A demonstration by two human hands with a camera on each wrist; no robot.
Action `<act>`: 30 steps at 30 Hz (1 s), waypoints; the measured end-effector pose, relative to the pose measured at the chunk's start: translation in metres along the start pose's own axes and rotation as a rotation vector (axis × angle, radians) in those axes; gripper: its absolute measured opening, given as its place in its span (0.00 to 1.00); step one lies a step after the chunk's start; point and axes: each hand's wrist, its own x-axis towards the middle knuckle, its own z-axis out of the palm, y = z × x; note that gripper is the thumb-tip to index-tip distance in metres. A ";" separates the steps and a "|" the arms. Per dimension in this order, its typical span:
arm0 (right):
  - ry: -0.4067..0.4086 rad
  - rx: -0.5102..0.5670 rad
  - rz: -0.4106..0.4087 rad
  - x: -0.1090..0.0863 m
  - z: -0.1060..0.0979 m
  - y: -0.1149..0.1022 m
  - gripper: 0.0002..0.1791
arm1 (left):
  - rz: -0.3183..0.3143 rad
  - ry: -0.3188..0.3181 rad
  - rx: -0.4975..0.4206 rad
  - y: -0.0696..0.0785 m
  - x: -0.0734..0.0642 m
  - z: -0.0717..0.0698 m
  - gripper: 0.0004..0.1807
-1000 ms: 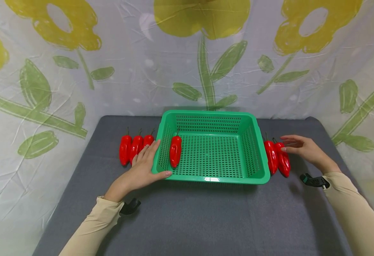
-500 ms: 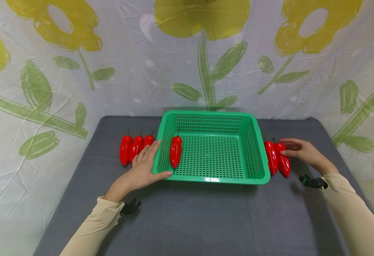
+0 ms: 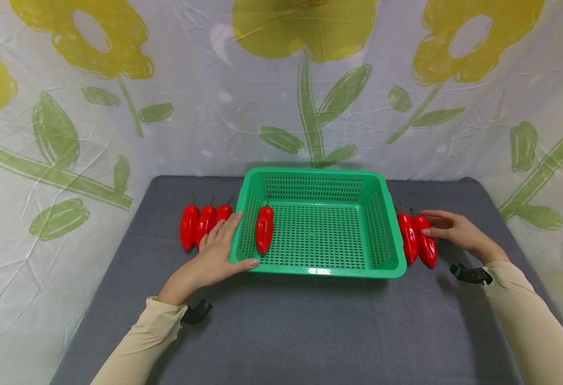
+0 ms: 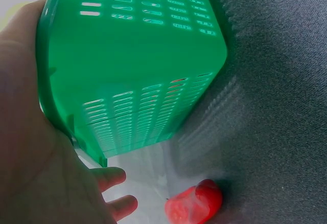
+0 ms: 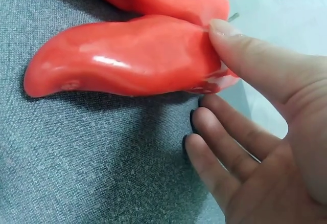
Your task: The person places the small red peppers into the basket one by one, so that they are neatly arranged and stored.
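In the head view, my left hand rests on the left rim of a green plastic basket, fingers extended along its outside and thumb over the front corner. A red pepper lies inside, by the left wall. My right hand is at the stem end of the outer red pepper on the right. Its thumb touches that pepper in the right wrist view, while the other fingers lie loosely beside it, tips close to the cloth. Another red pepper lies between it and the basket.
Left of the basket, several red peppers lie side by side, the outermost pepper at the far left; my left hand partly covers the others. Dark grey cloth covers the table. A white flowered curtain hangs behind and at both sides.
My right hand has shifted slightly left and down, its thumb coming onto the outer pepper. The left hand, basket and peppers stay in place.
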 end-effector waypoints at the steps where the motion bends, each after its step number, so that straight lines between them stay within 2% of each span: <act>1: -0.002 0.000 -0.003 0.000 0.000 0.000 0.38 | 0.000 0.001 0.002 0.000 0.000 0.000 0.63; 23: -0.018 0.022 0.006 0.003 0.002 0.005 0.39 | 0.003 0.003 0.004 -0.001 0.000 0.001 0.63; 30: -0.042 0.041 -0.025 0.002 0.000 0.005 0.38 | 0.002 0.003 0.002 -0.001 0.000 0.001 0.63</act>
